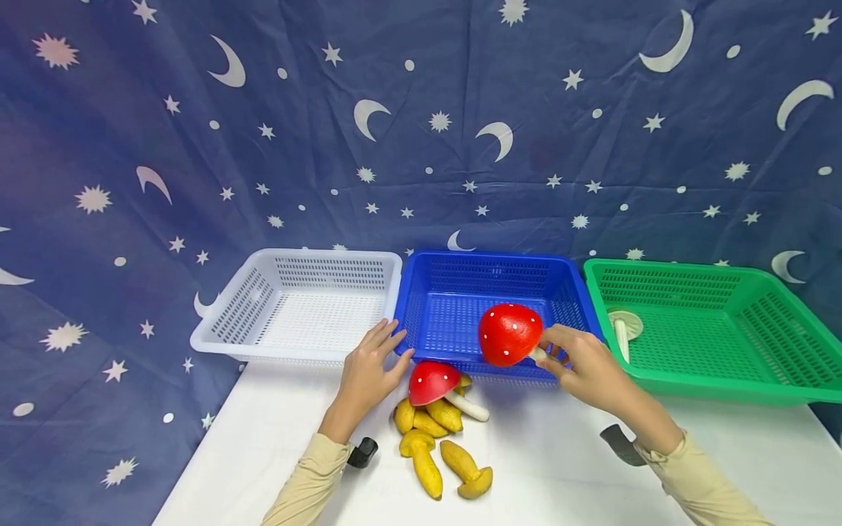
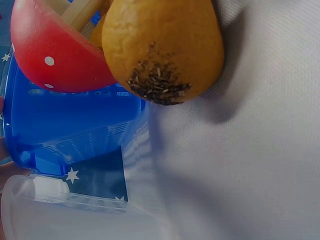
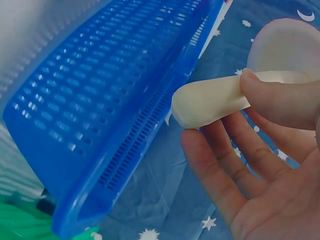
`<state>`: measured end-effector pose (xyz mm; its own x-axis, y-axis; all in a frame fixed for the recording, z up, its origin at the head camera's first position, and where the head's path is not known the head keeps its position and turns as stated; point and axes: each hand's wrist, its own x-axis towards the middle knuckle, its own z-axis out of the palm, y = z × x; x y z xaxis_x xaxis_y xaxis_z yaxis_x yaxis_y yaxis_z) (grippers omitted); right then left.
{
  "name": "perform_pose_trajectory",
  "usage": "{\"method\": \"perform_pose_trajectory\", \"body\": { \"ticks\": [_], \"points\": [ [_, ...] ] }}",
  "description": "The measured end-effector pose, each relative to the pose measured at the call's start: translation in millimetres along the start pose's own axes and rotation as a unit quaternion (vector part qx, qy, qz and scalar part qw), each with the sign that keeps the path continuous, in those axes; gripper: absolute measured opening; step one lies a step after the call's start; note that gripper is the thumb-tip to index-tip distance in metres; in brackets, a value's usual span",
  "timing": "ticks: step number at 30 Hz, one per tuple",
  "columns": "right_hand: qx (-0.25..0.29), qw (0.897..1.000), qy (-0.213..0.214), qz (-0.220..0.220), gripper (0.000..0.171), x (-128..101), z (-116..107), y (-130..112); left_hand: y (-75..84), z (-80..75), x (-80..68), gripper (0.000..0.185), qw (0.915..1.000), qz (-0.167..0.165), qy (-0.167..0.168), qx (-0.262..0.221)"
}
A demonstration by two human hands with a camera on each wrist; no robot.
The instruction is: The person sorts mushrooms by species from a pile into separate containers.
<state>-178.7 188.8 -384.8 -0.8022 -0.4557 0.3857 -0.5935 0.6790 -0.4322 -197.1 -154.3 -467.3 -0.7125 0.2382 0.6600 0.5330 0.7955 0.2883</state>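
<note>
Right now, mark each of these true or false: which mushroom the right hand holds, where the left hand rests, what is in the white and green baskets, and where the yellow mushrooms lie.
1. The right hand holds a red mushroom by its stem. True.
2. That mushroom already lies on the floor of the blue basket. False: it is held above the basket's front rim.
3. The left hand grips a yellow mushroom. False: its fingers lie straight at the front rims where the white basket and the blue one meet.
4. The green basket has a pale mushroom in it. True.
5. The yellow mushrooms lie in the white basket. False: they lie on the white table, beside a second red mushroom.
</note>
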Motion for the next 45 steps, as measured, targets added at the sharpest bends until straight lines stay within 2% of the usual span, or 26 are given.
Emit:
{"method": "perform_pose_trajectory", "body": {
  "ticks": [8, 15, 25, 38, 45],
  "points": [
    [-0.002, 1.000, 0.004, 0.016, 0.018, 7, -10, 10, 2.0, 1.3, 0.5, 0.036, 0.9999, 0.009, 0.012, -0.002],
    [0.002, 0.999, 0.005, 0.039, 0.020, 12, -13, 19, 2.8, 1.6, 0.3, 0.036, 1.0000, 0.002, 0.002, -0.002],
    [0.002, 0.998, 0.005, 0.056, 0.024, 17, -10, 32, 0.6, 0.4, -0.5, 0.036, 1.0000, 0.004, 0.006, 0.000],
    [0.014, 0.991, -0.008, 0.135, 0.029, 21, 2, 46, 0.9, 0.2, -0.2, 0.036, 0.9999, 0.003, 0.010, -0.004],
    [0.016, 0.988, -0.008, 0.153, 0.031, 22, 10, 53, 1.0, 0.1, 0.0, 0.036, 1.0000, 0.001, 0.006, -0.006]
  ]
}}
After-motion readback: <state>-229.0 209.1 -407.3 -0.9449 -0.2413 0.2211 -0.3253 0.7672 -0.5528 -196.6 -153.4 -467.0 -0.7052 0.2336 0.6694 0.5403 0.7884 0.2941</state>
